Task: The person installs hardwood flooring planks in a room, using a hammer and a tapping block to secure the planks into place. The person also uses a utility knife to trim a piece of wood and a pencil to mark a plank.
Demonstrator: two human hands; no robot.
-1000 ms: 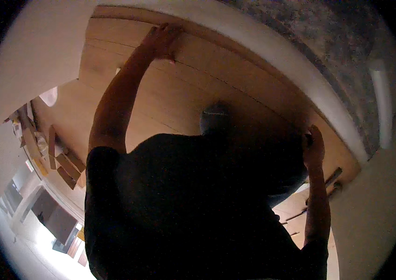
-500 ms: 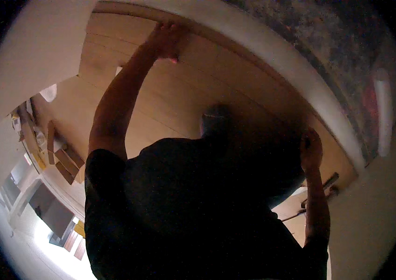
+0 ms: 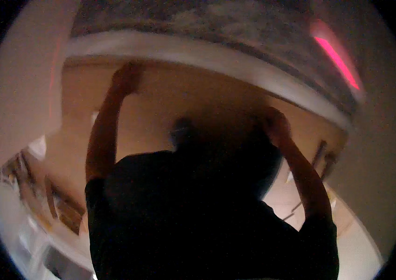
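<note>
A wood-coloured floor (image 3: pixel 160 93) spreads before me, meeting a pale strip (image 3: pixel 198 53) along its far side. Brown wood pieces (image 3: pixel 69 220) lie at the left. My left hand (image 3: pixel 127 79) appears to rest on the floor, far left, near that strip; my right hand (image 3: pixel 277 126) is bent low at the right, somewhat nearer. Blur and shadow hide whether my fingers spread or pinch anything. I judge this step to be handwork along the far edge; the next move calls for steady, even contact.

Dark bar (image 3: pixel 319 154) on tan floor (image 3: pixel 160 91)
</note>
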